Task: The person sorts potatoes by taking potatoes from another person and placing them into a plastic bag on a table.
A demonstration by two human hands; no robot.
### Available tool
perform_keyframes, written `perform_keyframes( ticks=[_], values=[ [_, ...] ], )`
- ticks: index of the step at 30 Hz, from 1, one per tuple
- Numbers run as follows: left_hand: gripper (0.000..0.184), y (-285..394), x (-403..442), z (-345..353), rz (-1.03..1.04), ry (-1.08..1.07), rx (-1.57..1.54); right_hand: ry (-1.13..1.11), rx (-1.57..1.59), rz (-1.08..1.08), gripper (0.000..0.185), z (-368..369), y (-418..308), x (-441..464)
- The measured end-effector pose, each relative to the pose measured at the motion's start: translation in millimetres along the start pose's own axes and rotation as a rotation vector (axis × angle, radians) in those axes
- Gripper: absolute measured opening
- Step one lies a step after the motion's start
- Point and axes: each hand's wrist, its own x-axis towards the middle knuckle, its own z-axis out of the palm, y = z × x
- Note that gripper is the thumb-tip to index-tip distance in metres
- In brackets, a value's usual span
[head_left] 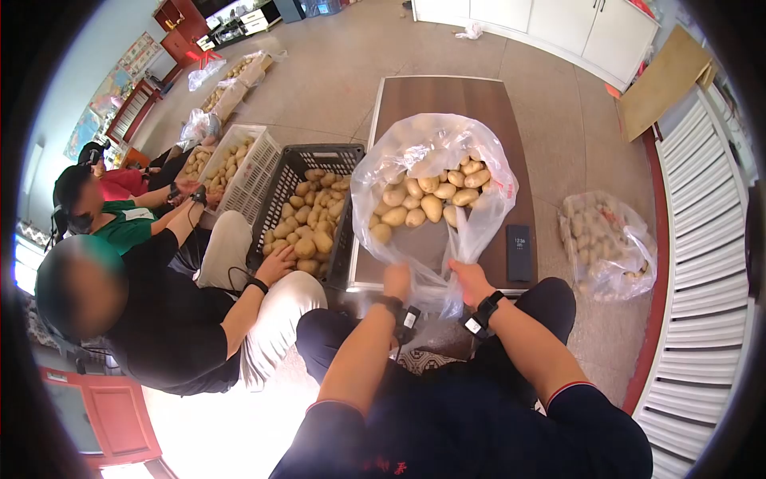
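Note:
A clear plastic bag (375, 172) lies on the brown table (439, 89), its mouth spread wide around a heap of potatoes (431, 209). Both my hands are at the bag's near edge. My left hand (397, 281) is closed on the plastic, left of centre. To its right, my right hand (471, 281) is closed too, with a gathered strip of the bag rising from it. Loose plastic hangs between my wrists over the table's front edge. Neither hand touches a potato.
Left of the table stands a black crate (357, 160) of potatoes, with a co-worker's hand (279, 265) in it. Beyond is a white crate (259, 172). A phone (519, 252) lies at the table's right edge. Another potato bag (606, 239) sits on the floor at right.

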Motion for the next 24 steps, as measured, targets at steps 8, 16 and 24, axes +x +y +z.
perform_keyframes(
  ticks=[8,16,24],
  values=[
    [0.026,6,-14,17,-0.337,-0.119,-0.465,0.021,0.035,-0.122,0.022,-5,12,-30],
    [0.033,-4,-26,43,-0.283,-0.081,-0.548,0.091,-0.064,-0.064,0.025,-14,46,-33],
    [0.037,20,-39,-10,-0.456,-0.148,-0.548,0.076,-0.122,-0.035,0.031,-9,59,-59]
  ],
)
